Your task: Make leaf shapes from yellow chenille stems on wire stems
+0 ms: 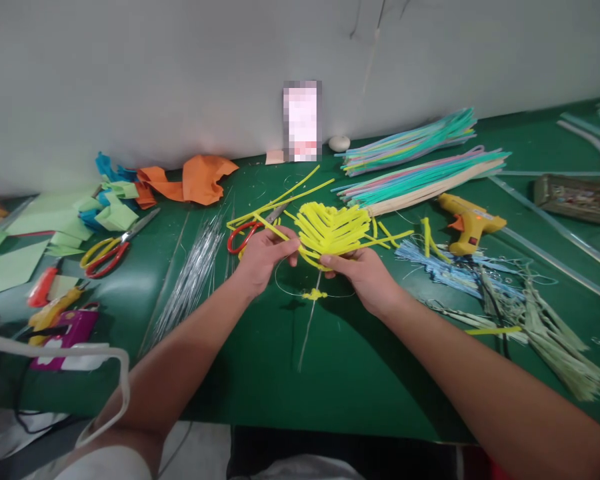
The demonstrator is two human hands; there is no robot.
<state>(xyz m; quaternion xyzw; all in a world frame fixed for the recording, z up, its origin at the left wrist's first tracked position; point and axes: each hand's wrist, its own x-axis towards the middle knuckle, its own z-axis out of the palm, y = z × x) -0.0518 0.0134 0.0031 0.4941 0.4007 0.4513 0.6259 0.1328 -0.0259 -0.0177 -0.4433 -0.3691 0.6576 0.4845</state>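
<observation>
Yellow leaf [336, 230] — likely light, soft, bendable | hold: base | left fingers [285, 248] pinch yellow strip [271, 227]; right fingers [341, 265] — leaf's base

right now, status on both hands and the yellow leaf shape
Left hand pinching a yellow strip. Right hand holding yellow leaf shape near its base, wire stem below. Possible snag: red-handled scissors close by left hand.

A glue gun [470, 225] lies right of the leaf shape [330, 230], probably a phone [303, 120] behind.

Probably a phone [303, 121], blurred by pixelation.
</observation>
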